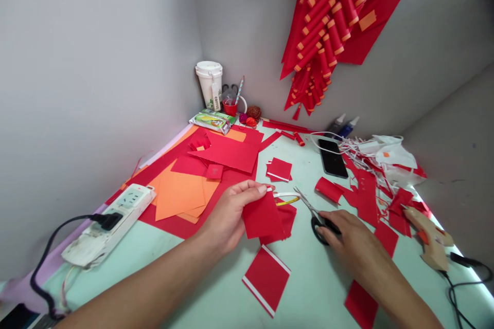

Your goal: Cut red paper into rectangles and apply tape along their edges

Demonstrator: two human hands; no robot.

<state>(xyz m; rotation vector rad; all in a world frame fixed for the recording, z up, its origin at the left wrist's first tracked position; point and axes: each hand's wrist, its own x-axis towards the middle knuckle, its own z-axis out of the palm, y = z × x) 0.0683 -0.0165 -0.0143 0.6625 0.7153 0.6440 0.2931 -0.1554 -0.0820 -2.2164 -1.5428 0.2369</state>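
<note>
My left hand [237, 211] pinches a red paper square [263, 216] by its upper edge. From that edge a white strip [284, 195] sticks out to the right, above a yellow curved edge [288, 201] that may belong to a tape roll. My right hand [347, 239] grips black-handled scissors [317, 214], whose tips point up and left, close to the strip's end. Behind the held square lies more red paper [287, 221]. Nearer me is a red square with white strips along two edges [267, 281]; beyond, a small stack of red squares [280, 169].
Orange sheets [179, 190] and a power strip [110, 226] lie left. A phone [332, 158], paper scraps [366, 195] and a corded glue gun [428, 239] are at right. A white cup [210, 82] stands in the back corner; a red paper firecracker decoration [328, 25] hangs on the wall.
</note>
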